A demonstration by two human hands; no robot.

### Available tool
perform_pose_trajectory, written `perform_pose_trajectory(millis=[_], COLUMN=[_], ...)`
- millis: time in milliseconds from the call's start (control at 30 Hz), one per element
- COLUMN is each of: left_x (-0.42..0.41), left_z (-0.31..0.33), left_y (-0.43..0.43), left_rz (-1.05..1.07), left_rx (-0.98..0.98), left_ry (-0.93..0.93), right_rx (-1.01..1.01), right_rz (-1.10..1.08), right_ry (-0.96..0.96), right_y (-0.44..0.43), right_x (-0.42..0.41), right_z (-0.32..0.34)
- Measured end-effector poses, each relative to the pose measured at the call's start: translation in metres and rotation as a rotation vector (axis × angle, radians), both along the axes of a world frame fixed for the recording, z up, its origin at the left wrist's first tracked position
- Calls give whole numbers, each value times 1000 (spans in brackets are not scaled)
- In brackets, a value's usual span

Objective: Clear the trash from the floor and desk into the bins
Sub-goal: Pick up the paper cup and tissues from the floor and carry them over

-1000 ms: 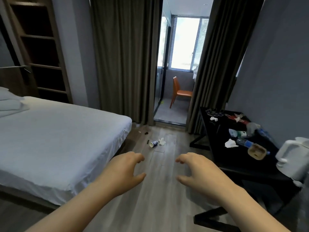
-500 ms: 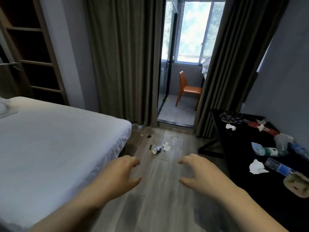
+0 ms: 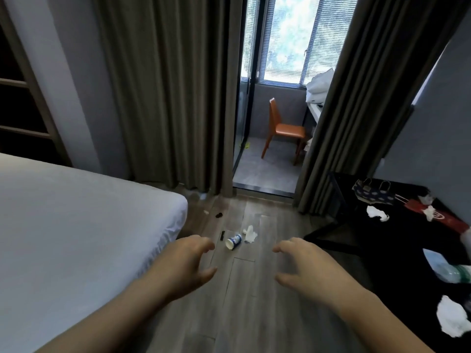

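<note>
From the head view, both arms reach forward over the wood-plank floor. The left hand hovers palm down, fingers curled loosely and spread from the thumb, its grip released and holding nothing. The right hand mirrors it just across the gap, also slack and empty.

Beyond and between the two hands, trash lies on the floor: a small white and blue cup tipped on its side with its mouth toward the camera, a crumpled white tissue touching its far side, and a thin dark strip just to its left. Farther off, near the curtain hem, sit a small black scrap and a tiny white bit.

On the right stands a black worktop carrying more litter: a crumpled tissue near the far end, a patterned paper bag lying flat behind it, a red packet with a white wad on it, a plastic bottle blurred at the right edge, and a larger crumpled tissue at the near end.

A white bed fills the left side. Grey-brown curtains frame a doorway, past which an orange chair stands below a window.
</note>
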State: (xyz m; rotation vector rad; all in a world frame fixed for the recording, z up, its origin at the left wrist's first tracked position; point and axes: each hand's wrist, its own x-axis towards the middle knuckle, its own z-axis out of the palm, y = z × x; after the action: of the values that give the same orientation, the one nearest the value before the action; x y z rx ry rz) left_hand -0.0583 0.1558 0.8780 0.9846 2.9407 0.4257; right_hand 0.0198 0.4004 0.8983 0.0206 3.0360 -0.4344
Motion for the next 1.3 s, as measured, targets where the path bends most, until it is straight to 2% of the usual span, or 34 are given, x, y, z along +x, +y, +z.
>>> perform_pose_trajectory(millis=[333,700,967,1300], left_x=[-183,-378,-510,-691], left_z=[-21,-36,-76,-137], left_y=[65,143,158,183], left_rz=[-51,43,28,-114], left_rx=[-9,-69,-136,-250], left_ry=[-99,-160,-229,-356], right_rx=[-23,-80,-99,-152], right_rz=[-67,-58,-78,-259], right_ry=[-53,-111,-209,-340], right_y=[67,152,170,174], right_x=[-175,-387,-503,-633], right_z=[-27,-56,-94,-152])
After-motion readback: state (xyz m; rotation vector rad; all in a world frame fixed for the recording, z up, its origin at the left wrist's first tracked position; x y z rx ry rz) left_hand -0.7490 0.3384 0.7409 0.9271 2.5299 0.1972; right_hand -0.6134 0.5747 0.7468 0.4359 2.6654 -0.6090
